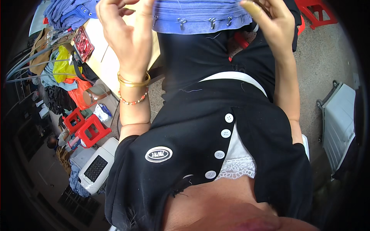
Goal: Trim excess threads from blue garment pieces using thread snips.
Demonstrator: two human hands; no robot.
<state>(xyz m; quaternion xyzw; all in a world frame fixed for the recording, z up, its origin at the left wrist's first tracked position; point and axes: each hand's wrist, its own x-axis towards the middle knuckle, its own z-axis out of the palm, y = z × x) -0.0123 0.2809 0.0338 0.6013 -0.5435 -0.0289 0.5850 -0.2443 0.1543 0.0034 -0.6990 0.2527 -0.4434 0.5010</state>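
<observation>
A blue ribbed cloth piece [200,23], with a row of small metal hooks along its near band, spans the space between my hands at the top edge of the view. My left hand [129,34] grips its left side, thumb against the cloth and the other fingers curled, partly cut off by the frame. At the right side, my right hand [275,29] holds the cloth with the thumb along its edge; its other fingers are partly out of view. The far part of the cloth lies beyond the frame.
Left of the cloth is a pale table [104,57] bearing a heap of blue garments [71,13] and a red patterned packet [83,44]. Yellow [63,65] and orange [81,92] bags lie further left. Red stools [92,131] stand below them. At right is a grey wheeled cart [339,123].
</observation>
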